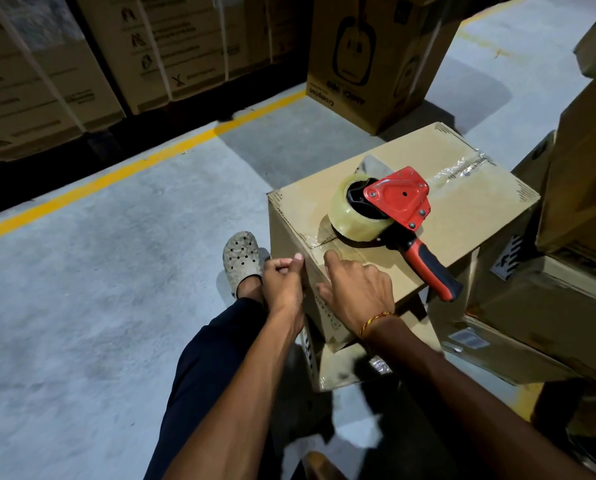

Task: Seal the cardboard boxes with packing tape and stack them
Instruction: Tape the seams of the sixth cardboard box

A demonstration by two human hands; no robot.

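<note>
**Both hands press at the near corner of a taped box, dispenser resting on top**

A cardboard box sits right of centre on top of another carton, of which only a sliver shows beneath it. Clear packing tape runs along the top seam towards the far right edge; its near end is hard to trace, since the glossy film blends into the cardboard around the corner.

A tape dispenser lies on the lid, red plate up, the clear roll towards the left and the red-and-black handle jutting over the near right edge.

The left hand is at the box's near left vertical edge, fingers curled against it with the thumb up at the top corner; whether it pinches a tape end or only presses cannot be told. The right hand, a thread bracelet at its wrist, lies against the near face with the index finger stretched up onto the lid, pressing where the tape folds over. The hands are close but apart.

A dark-trousered leg and a perforated clog stand just left of the box. More cartons are stacked at the right, cut off by the frame; printed boxes stand beyond a yellow floor line, their lettering blurred.
</note>
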